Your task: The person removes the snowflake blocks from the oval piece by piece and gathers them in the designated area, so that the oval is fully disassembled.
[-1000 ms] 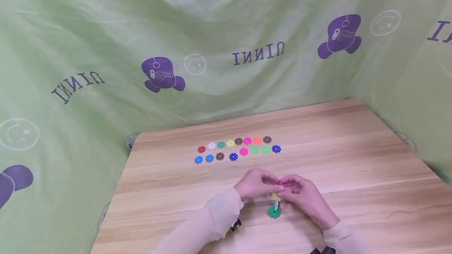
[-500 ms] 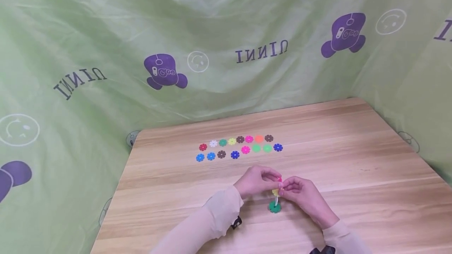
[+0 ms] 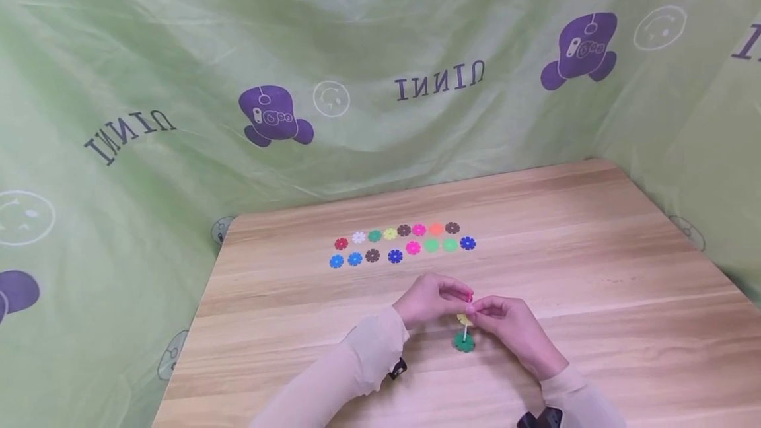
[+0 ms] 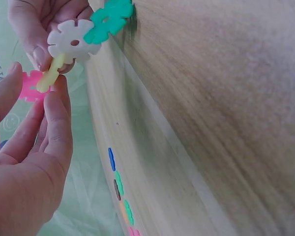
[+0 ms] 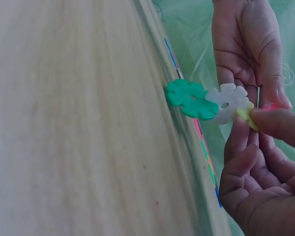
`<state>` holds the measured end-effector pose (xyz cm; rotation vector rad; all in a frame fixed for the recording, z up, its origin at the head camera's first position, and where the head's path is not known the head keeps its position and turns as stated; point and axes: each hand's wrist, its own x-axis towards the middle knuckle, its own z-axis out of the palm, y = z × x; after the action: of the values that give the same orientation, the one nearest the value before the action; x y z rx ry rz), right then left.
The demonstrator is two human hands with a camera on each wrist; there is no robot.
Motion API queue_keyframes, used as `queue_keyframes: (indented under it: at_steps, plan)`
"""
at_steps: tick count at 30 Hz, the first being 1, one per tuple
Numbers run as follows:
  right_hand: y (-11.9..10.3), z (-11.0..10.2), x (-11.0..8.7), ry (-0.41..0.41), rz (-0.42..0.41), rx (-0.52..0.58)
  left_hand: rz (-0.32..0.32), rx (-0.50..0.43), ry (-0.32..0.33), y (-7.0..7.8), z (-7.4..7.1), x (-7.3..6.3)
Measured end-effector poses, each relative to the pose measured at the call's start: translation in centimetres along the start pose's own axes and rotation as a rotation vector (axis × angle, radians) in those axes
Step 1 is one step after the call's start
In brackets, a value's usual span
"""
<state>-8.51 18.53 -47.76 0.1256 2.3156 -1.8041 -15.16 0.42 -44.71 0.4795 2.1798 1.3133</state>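
A short chain of slotted snowflake discs is held between both hands. My left hand (image 3: 429, 299) pinches the pink disc (image 4: 32, 86) at the chain's upper end, thumb on one side and fingers on the other. Slotted into it is the yellow disc (image 4: 51, 73), gripped by my right hand (image 3: 517, 329) between thumb and fingertips in the right wrist view. A white disc (image 5: 227, 102) joins the yellow one to the green disc (image 5: 191, 99), which forms the low end, close over the table. Fingers partly hide the pink and yellow discs in the head view.
Two rows of loose snowflake discs lie flat farther back on the wooden table (image 3: 594, 249), including a red disc (image 3: 341, 244), an orange disc (image 3: 436, 229) and a dark blue disc (image 3: 468, 243). A green printed curtain (image 3: 357, 32) hangs behind the table.
The fingertips of the right hand have shifted slightly around the yellow disc, while the left hand keeps its pinch on the pink one. The head view has tilted a little.
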Motion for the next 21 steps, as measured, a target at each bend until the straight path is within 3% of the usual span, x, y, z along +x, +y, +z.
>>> queue_keyframes:
  at_steps: [11,21]
  plan:
    - [-0.8,0.7,0.3,0.008,0.022,0.130,-0.039,-0.145,0.053,-0.2,0.0,0.0]
    - [-1.4,1.4,0.6,0.032,0.018,0.124,-0.068,-0.208,0.079,-0.4,-0.1,0.1]
